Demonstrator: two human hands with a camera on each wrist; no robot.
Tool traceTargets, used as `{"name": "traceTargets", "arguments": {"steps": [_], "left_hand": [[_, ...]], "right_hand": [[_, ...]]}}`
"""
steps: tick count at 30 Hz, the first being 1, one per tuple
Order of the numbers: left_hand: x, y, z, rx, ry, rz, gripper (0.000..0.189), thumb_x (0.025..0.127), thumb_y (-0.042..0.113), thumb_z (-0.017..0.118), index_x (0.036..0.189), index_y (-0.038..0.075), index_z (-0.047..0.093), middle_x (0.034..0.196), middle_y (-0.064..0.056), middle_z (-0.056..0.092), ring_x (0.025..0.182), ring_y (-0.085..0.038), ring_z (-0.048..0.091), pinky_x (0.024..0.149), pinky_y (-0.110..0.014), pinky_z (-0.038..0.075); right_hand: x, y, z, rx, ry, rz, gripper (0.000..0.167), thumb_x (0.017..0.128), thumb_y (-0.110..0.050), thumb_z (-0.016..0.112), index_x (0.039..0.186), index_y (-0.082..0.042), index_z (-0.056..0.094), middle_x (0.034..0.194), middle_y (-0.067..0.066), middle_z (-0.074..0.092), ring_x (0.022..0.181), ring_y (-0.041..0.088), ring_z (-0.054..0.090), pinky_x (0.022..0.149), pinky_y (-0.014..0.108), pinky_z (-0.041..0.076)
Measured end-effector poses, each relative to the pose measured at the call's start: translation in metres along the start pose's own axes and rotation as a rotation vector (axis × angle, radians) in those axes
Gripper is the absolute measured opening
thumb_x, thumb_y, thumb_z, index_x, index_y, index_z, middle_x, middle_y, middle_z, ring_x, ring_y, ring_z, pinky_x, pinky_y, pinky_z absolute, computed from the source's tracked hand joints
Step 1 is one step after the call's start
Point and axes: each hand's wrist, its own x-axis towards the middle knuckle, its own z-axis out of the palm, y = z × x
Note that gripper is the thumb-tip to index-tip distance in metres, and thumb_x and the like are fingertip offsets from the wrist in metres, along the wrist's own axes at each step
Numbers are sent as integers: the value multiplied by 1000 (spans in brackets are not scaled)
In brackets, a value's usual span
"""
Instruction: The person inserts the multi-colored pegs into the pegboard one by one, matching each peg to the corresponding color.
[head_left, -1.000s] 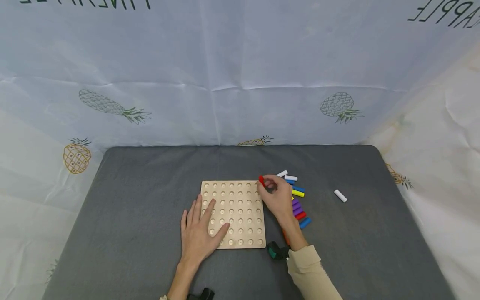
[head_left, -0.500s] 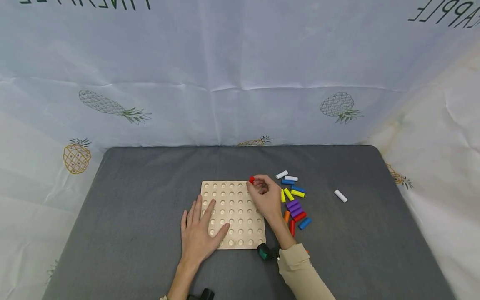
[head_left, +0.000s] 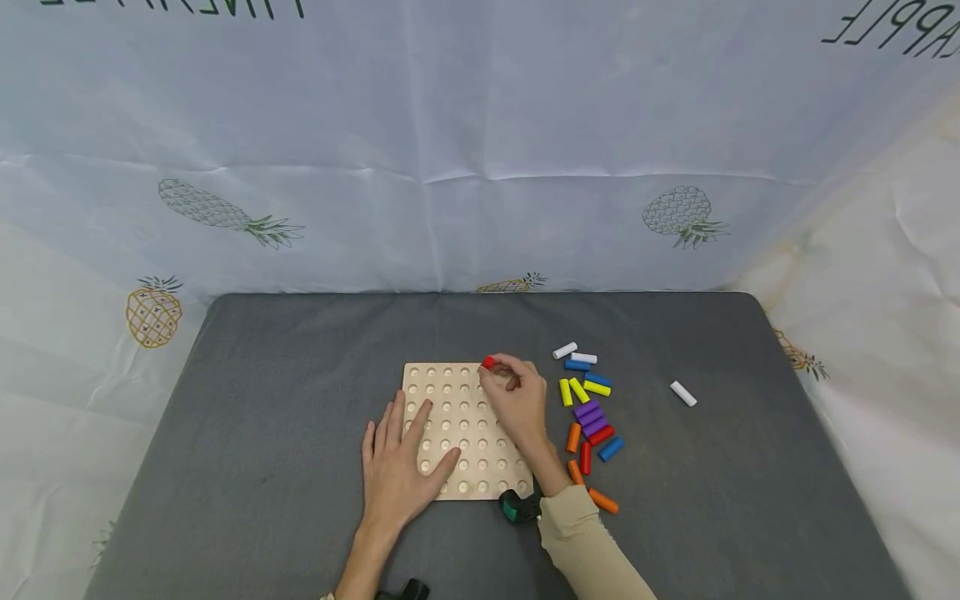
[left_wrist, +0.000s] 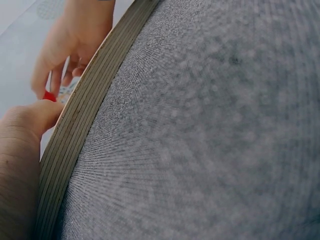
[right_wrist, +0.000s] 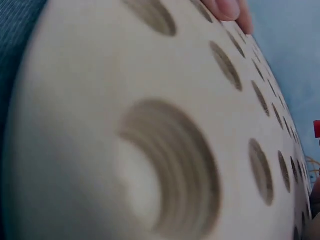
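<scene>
A square pale wooden board (head_left: 472,435) with rows of round holes lies on the grey table. My left hand (head_left: 397,471) rests flat over its left part, fingers spread and straight. Near the board's far edge, right of its middle, my right hand (head_left: 521,408) pinches a red peg (head_left: 488,362) between thumb and fingertips. From the left wrist, the layered board edge (left_wrist: 82,115) shows, with the red peg (left_wrist: 49,96) beyond the left thumb. In the right wrist view the holes look large, and only a sliver of the red peg (right_wrist: 317,128) appears at the right edge.
Loose pegs lie right of the board: white (head_left: 565,351), blue (head_left: 611,448), yellow (head_left: 597,388), purple (head_left: 590,414), red (head_left: 586,458) and orange (head_left: 603,501). One white peg (head_left: 683,393) lies apart, farther right. A pineapple-print cloth (head_left: 450,225) hangs behind the table.
My right hand has moved left over the board with the red peg, from its far right corner, uncovering more loose pegs. The left hand has stayed in place.
</scene>
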Motion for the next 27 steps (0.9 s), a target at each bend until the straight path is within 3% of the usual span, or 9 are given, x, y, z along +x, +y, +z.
{"name": "traceTargets", "arguments": {"steps": [9, 27], "left_hand": [[-1, 0, 0, 4, 11, 6, 82, 81, 58, 75, 151, 21, 52, 168, -17, 30, 151, -42, 36, 122, -65, 18], [0, -1, 1, 7, 22, 13, 83, 80, 58, 76, 150, 20, 53, 167, -18, 31, 149, -44, 37, 120, -67, 20]], "right_hand": [[0, 5, 6, -41, -6, -93, 14, 86, -14, 81, 99, -13, 81, 83, 3, 77, 73, 22, 51, 63, 18, 35], [1, 9, 7, -127, -29, -128, 12, 85, -13, 80, 97, -13, 80, 85, 3, 78, 79, 19, 57, 68, 25, 40]]}}
